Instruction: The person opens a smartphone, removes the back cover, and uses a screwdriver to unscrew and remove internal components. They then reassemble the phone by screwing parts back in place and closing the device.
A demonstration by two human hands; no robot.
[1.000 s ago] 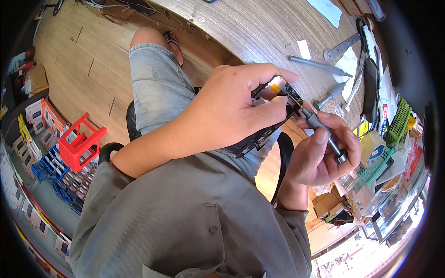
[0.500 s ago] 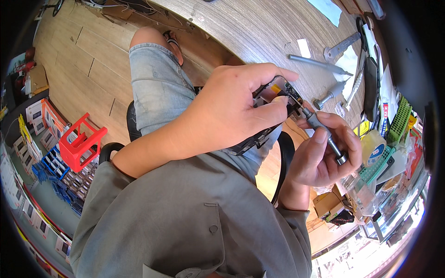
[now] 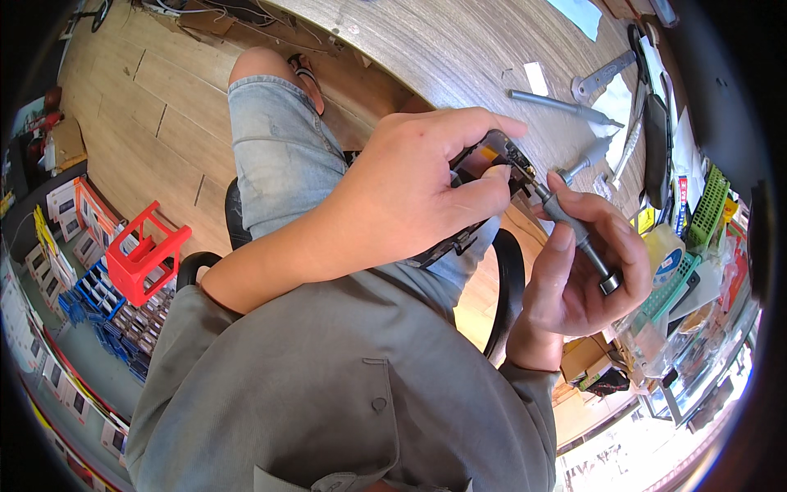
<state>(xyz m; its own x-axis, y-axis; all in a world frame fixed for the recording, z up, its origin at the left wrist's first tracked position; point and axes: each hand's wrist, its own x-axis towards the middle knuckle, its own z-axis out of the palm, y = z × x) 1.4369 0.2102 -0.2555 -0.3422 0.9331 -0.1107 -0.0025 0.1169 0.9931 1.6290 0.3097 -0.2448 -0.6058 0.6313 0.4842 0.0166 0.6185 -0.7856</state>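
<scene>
My left hand (image 3: 410, 184) is closed round the edges of an opened smartphone (image 3: 511, 152), its thumb lying across the inside. Dark inner parts and a small yellow-orange patch show at the phone's upper end; much of the rest is hidden under the hand. My right hand (image 3: 578, 287) grips a slim grey precision screwdriver (image 3: 577, 233) between thumb and fingers, its dark end cap toward the palm. The screwdriver's tip points at the phone's upper right edge. Whether it touches a screw is too small to tell.
On the wooden table (image 3: 426, 49) lie a grey pen-like tool (image 3: 557, 107), a second short screwdriver (image 3: 587, 159) and a flat metal tool (image 3: 605, 75). Green plastic baskets (image 3: 708, 207) and a tape roll (image 3: 666, 250) crowd the right. A red stool (image 3: 147, 254) stands left.
My right hand has shifted slightly to the right, and its fingers have opened a little round the screwdriver. The phone has tilted slightly in my left hand.
</scene>
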